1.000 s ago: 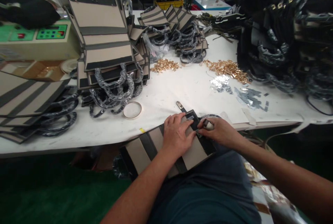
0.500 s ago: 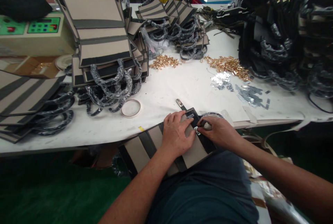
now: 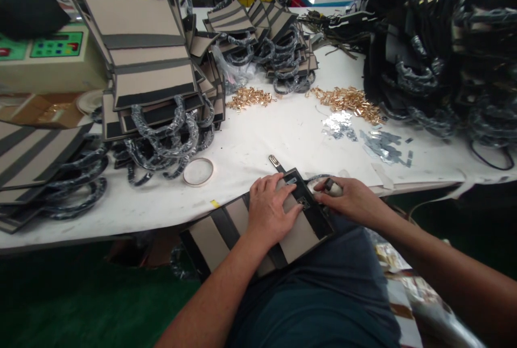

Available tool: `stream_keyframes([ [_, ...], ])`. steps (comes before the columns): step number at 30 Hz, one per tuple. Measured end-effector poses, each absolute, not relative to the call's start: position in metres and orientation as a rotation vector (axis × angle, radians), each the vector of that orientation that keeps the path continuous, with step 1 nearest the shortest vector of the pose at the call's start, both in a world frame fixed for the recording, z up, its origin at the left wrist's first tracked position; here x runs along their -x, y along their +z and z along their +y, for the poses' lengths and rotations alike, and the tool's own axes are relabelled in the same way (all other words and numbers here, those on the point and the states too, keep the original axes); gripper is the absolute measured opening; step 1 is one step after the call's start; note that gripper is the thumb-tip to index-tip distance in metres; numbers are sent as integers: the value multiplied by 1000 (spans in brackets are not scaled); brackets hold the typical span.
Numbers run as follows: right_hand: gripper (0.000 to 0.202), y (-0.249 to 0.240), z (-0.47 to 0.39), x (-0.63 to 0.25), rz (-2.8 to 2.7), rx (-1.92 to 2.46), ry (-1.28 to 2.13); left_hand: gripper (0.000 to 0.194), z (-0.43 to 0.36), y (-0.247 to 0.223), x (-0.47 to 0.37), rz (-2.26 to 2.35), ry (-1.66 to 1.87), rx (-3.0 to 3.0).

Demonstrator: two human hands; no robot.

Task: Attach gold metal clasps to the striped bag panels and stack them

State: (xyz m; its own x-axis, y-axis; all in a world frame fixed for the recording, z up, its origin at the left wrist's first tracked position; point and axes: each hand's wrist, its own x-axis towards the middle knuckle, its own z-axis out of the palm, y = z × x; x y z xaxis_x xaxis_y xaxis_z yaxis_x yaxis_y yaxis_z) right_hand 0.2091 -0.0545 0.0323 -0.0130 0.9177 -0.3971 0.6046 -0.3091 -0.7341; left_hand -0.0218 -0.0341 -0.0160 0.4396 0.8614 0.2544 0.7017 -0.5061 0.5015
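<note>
A beige and black bag panel [image 3: 299,235] lies across my lap, its upper edge against the table. My left hand [image 3: 270,205] rests flat on it with fingers spread, the fingertips near a small metal plate [image 3: 291,180] on the dark end strip. Beside my left thumb, a metal fitting [image 3: 302,202] sits on the same strip. My right hand [image 3: 347,197] is closed around a short pale tool [image 3: 333,187] with a dark end, just right of the strip; its working tip is hidden. A strap with a gold-coloured clasp [image 3: 274,160] sticks out beyond the panel's top edge.
Stacked bag panels with plastic-wrapped handles [image 3: 161,132] stand at left. Gold-coloured fittings [image 3: 351,101] and flat metal plates [image 3: 385,147] lie in piles on the white table [image 3: 242,146]. A tape ring [image 3: 197,172] lies near the front edge; black bags [image 3: 424,62] are heaped at right.
My right hand has drawn back slightly to the right from the metal fitting, and more of the pale tool shows. My left hand stays on the panel. The view has shifted a little.
</note>
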Motion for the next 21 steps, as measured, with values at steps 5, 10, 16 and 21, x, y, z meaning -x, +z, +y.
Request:
stream_keyframes([
  [5,23,27,-65,-197,-1856,1951,1106,41,-33,-17,20,1349,709,-2383],
  [10,24,28,-62,-187,-1719,1907,1209,40,-33,-15,19,1342,697,-2391],
  [16,28,37,-46,-213,-1304,1925,1384,42,-33,-13,19,1356,687,-2386],
  [21,44,46,-54,-219,-1317,2065,1064,41,-33,-14,16,1389,697,-2367],
])
